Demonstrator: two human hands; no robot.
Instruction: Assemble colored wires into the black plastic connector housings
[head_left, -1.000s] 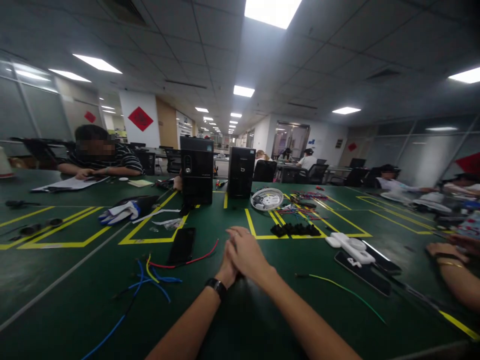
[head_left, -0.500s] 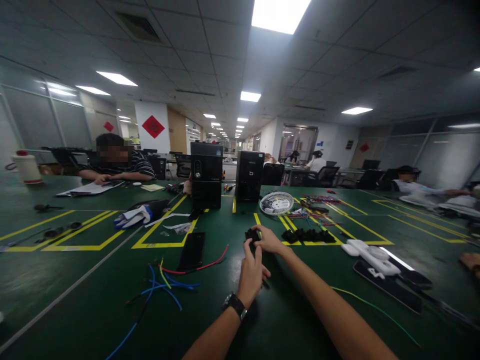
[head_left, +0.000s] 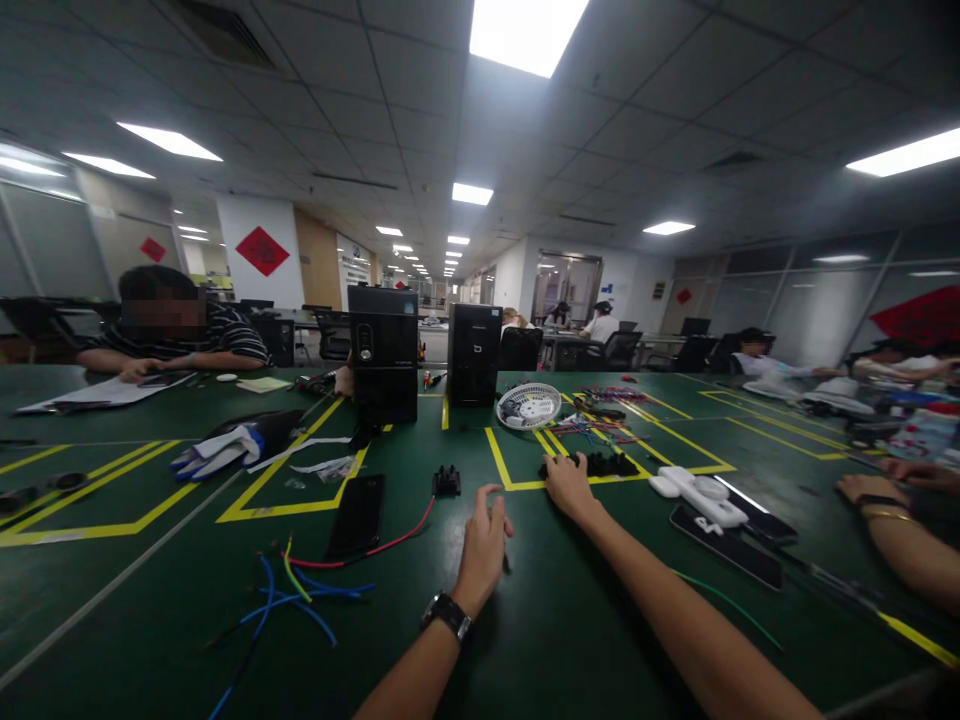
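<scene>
My left hand [head_left: 484, 545], with a black watch [head_left: 448, 612] on its wrist, rests on its edge on the green table [head_left: 570, 620]. Its fingers are loosely apart and hold nothing. A small black connector block [head_left: 447, 482] sits on the table just left of and beyond it. My right hand [head_left: 568, 485] is stretched forward to the right. Its fingers lie out over the near end of a row of black blocks [head_left: 600, 464] on a yellow line.
A black phone [head_left: 358, 512], a red wire [head_left: 394, 538] and loose coloured wires [head_left: 300, 582] lie to the left. Two black computer towers [head_left: 384, 352] and a white fan grille [head_left: 529, 405] stand behind. A white device [head_left: 701, 490] and another person's hands [head_left: 889, 510] are on the right.
My hands have come apart. The black block they held together now sits on the table, and my right hand has moved right to the row of black blocks.
</scene>
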